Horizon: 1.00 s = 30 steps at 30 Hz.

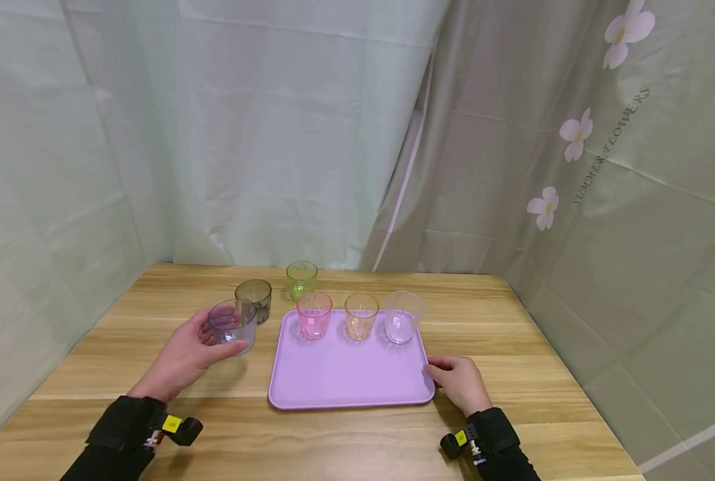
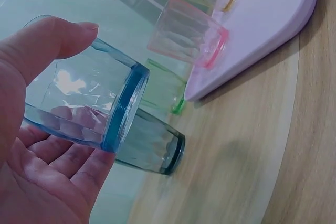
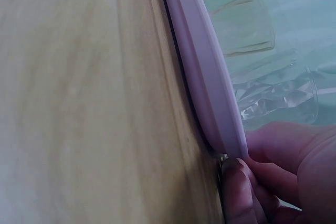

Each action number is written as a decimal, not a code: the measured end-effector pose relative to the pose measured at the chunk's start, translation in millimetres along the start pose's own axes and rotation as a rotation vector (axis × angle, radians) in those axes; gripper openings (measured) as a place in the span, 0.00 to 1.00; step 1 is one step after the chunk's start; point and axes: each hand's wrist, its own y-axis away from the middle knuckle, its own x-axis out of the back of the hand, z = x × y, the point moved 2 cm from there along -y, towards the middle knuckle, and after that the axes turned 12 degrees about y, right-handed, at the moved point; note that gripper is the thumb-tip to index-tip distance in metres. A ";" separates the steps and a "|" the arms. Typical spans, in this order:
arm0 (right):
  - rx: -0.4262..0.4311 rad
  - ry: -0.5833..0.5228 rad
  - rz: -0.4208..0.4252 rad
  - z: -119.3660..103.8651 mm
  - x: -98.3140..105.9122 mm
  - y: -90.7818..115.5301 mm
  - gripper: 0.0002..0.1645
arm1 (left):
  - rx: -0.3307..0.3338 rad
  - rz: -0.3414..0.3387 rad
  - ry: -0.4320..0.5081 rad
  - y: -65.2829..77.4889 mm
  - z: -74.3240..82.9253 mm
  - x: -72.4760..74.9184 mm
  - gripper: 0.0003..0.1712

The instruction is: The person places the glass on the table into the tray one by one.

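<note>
My left hand (image 1: 192, 351) grips a clear bluish glass (image 1: 241, 332) between thumb and fingers, held above the table left of the tray. In the left wrist view the glass (image 2: 86, 95) shows a thick blue base. A purple tray (image 1: 351, 381) lies on the table, and my right hand (image 1: 461, 382) pinches its right edge, thumb on top and fingers underneath. Along the tray's far side stand a pink glass (image 1: 314, 321), an amber glass (image 1: 360, 322) and a clear lilac glass (image 1: 401, 322).
Just behind the held glass stands a dark grey glass (image 1: 261, 298) on the wooden table (image 1: 357, 444). A green glass (image 1: 301, 279) is beyond the tray's far left corner. Curtains (image 1: 273, 133) hang around the table's back and sides.
</note>
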 end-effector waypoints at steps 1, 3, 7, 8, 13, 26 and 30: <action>-0.002 0.001 0.000 0.0 0.0 0.1 0.15 | -0.001 -0.001 -0.001 0.0 1.0 -0.9 0.56; -0.002 0.001 0.000 -0.2 0.0 0.1 0.15 | -0.008 -0.004 0.004 0.1 3.2 -2.6 0.55; -0.002 0.007 -0.002 -0.8 0.3 0.0 0.15 | -0.035 -0.009 0.027 0.2 8.5 -7.0 0.53; -0.001 0.006 -0.001 -1.1 0.3 0.0 0.15 | -0.042 -0.011 0.031 0.0 9.5 -8.0 0.53; 0.004 -0.002 0.001 -2.0 -0.3 0.5 0.15 | -0.055 -0.025 0.034 -0.9 13.8 -13.4 0.51; 0.006 -0.004 0.004 -1.9 0.3 2.4 0.15 | -0.086 -0.057 0.087 -5.3 18.6 -26.0 0.46; 0.005 0.003 0.005 -0.6 0.1 1.9 0.15 | -0.076 -0.063 0.091 -7.4 20.9 -30.3 0.47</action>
